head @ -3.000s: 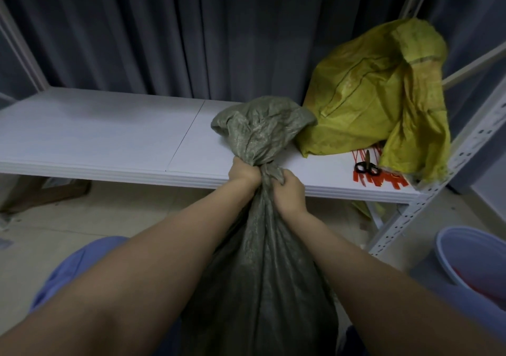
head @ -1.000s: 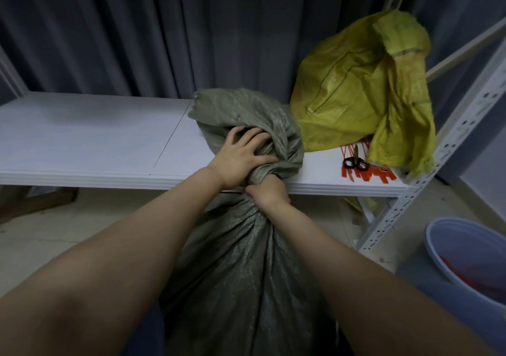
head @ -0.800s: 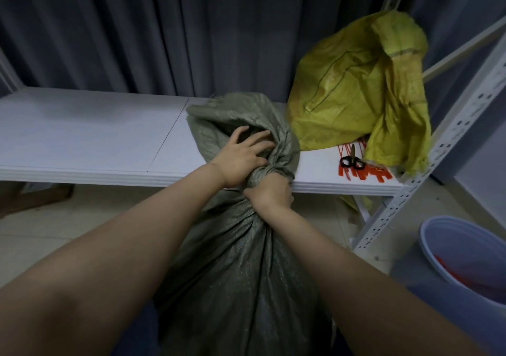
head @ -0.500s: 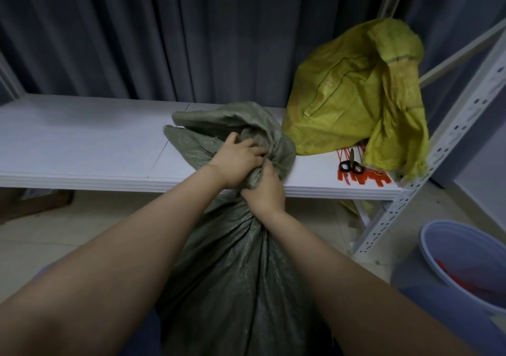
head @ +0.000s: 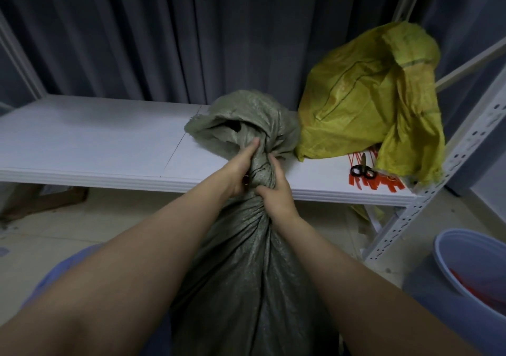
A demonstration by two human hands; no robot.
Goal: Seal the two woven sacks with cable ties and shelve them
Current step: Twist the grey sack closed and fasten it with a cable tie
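Observation:
A full grey-green woven sack point(head: 246, 268) stands on the floor in front of me, its gathered top flopping over the shelf edge. My left hand point(head: 241, 169) and my right hand point(head: 276, 191) both clutch its twisted neck, left slightly higher. A yellow woven sack point(head: 364, 100) sits on the white shelf point(head: 95, 147) at the right, its mouth loose and drooping. Orange cable ties point(head: 383, 183) lie on the shelf under the yellow sack's flap, with black-handled scissors point(head: 362, 170) on top of them.
A white perforated shelf upright point(head: 427, 199) slants down at the right. A blue plastic bucket point(head: 471, 279) with something red inside stands on the floor at lower right. Dark curtains hang behind the shelf. A brown board point(head: 46, 199) lies under the shelf at left.
My left hand has come off the bunched sack top and now grips the neck beside my right hand. The sack's top stands more upright and gathered than before.

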